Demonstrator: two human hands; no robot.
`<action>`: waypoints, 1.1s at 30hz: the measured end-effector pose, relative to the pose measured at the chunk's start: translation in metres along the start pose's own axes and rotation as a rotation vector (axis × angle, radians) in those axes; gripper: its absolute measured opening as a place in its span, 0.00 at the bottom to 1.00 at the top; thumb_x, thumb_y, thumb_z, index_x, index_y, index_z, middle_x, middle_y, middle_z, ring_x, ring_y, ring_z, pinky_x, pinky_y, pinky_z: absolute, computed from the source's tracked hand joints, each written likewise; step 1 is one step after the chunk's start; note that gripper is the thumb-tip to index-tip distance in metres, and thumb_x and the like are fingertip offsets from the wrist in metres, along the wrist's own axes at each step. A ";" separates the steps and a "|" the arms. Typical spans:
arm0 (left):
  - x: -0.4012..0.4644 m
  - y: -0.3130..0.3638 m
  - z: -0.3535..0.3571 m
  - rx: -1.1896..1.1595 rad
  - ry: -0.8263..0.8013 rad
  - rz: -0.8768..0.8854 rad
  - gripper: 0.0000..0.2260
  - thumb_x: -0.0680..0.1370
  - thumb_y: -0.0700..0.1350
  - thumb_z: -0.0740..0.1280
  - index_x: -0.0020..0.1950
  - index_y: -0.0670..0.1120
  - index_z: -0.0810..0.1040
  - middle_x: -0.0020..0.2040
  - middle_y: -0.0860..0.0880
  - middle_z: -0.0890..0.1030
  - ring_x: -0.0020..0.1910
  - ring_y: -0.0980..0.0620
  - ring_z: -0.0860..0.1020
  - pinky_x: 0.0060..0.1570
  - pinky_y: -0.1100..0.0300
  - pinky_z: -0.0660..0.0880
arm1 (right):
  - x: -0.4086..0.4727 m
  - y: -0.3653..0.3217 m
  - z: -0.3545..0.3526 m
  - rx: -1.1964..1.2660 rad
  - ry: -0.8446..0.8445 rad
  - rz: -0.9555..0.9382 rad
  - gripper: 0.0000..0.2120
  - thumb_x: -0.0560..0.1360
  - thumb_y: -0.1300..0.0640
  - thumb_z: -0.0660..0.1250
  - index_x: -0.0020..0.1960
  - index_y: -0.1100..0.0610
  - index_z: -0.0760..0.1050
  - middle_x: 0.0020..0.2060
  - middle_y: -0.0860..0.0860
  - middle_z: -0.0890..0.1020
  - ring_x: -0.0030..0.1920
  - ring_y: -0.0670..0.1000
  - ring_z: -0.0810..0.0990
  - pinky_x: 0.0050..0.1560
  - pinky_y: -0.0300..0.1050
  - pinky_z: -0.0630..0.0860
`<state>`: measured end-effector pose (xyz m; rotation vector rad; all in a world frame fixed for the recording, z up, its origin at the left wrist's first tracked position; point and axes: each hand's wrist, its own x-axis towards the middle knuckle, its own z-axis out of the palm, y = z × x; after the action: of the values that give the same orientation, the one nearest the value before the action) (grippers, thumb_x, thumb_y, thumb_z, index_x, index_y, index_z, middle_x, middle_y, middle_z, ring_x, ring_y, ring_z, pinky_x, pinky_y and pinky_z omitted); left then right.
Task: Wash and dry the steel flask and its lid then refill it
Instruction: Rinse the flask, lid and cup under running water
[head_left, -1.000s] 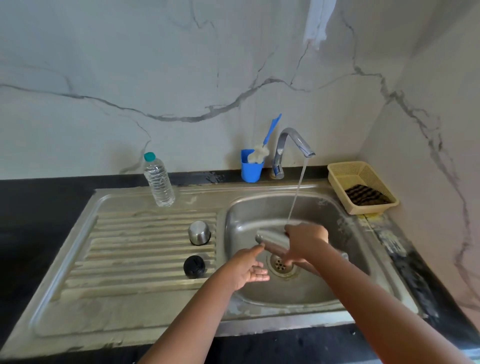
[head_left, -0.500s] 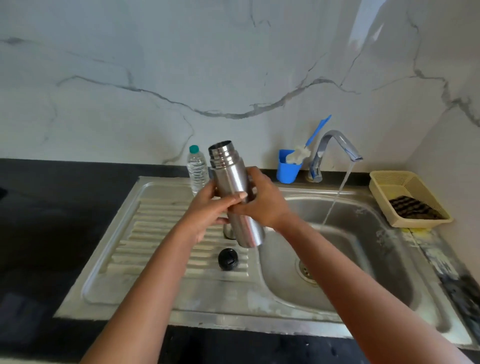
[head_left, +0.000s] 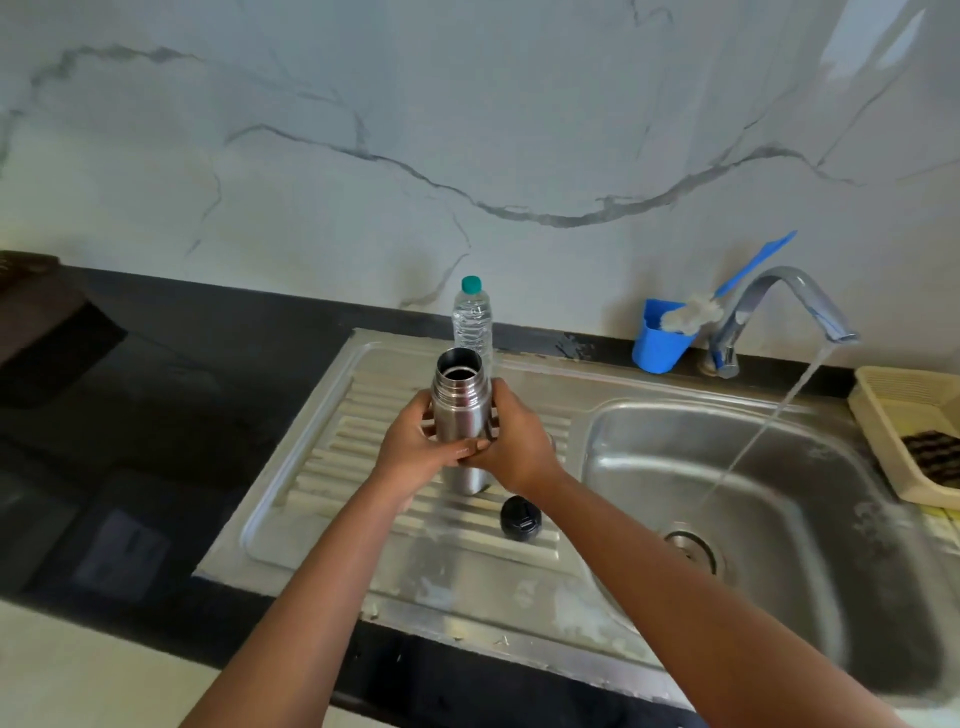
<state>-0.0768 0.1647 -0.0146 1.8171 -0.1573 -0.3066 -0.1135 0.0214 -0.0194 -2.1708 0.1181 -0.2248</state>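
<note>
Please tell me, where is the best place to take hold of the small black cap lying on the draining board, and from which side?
Take the black cap by its round outer edge, coming down from above, fingers on opposite sides. It lies flat and low on the ridged draining board, so a side approach gives little to hold. Both hands now hold the steel flask, so one must let go first.
</note>
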 end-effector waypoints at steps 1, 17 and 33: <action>0.000 -0.002 -0.001 -0.004 0.002 -0.005 0.30 0.63 0.40 0.83 0.60 0.56 0.75 0.56 0.53 0.81 0.54 0.50 0.81 0.54 0.49 0.81 | 0.001 0.002 0.003 -0.002 -0.003 -0.007 0.36 0.60 0.54 0.83 0.62 0.54 0.70 0.54 0.49 0.81 0.50 0.50 0.80 0.49 0.44 0.77; 0.000 -0.017 -0.002 -0.008 -0.008 -0.025 0.32 0.63 0.42 0.83 0.62 0.57 0.73 0.56 0.55 0.80 0.57 0.51 0.79 0.55 0.51 0.79 | 0.002 0.018 0.020 -0.050 -0.017 0.003 0.35 0.59 0.51 0.82 0.61 0.51 0.69 0.54 0.49 0.79 0.50 0.50 0.79 0.51 0.53 0.79; -0.063 -0.044 0.022 -0.059 0.169 -0.330 0.11 0.78 0.42 0.71 0.57 0.47 0.72 0.54 0.46 0.79 0.51 0.50 0.79 0.51 0.53 0.79 | -0.039 0.057 -0.012 -0.196 -0.181 0.237 0.21 0.71 0.52 0.76 0.62 0.52 0.75 0.56 0.49 0.74 0.58 0.51 0.75 0.54 0.39 0.68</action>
<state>-0.1460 0.1724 -0.0538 1.7984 0.2699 -0.3824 -0.1539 -0.0148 -0.0642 -2.3356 0.3030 0.1240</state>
